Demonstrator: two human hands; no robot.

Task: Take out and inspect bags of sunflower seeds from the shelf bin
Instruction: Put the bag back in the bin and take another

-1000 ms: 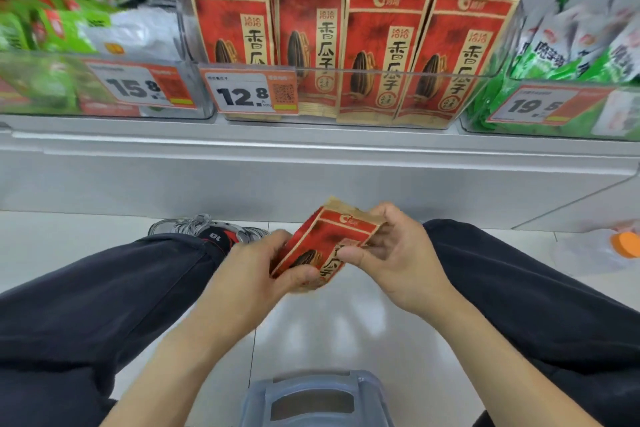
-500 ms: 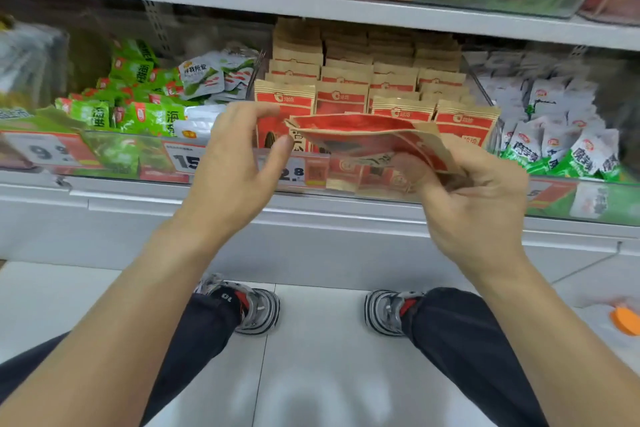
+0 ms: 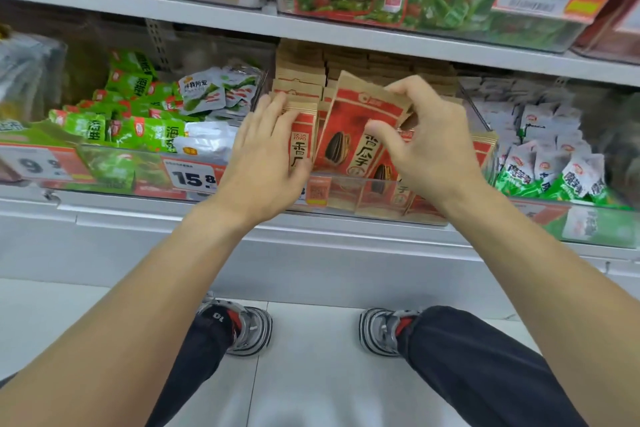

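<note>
A clear shelf bin (image 3: 346, 184) holds several red-and-kraft sunflower seed bags standing in rows (image 3: 367, 61). My right hand (image 3: 426, 146) pinches one seed bag (image 3: 349, 125) by its top right corner, upright and tilted, at the front of the bin. My left hand (image 3: 266, 156) lies flat with fingers spread against the front-left bag (image 3: 300, 146) in the bin, pressing on it rather than gripping it.
Green snack packs (image 3: 131, 128) fill the bin to the left, white-and-green packs (image 3: 550, 163) the bin to the right. Price tags hang on the bin fronts. An upper shelf (image 3: 346, 31) overhangs the bins. My shoes (image 3: 242, 326) stand on the white floor below.
The bag rose from my lap to the shelf bin. My left hand let go of it and now rests on a bag in the bin; my right hand still holds it.
</note>
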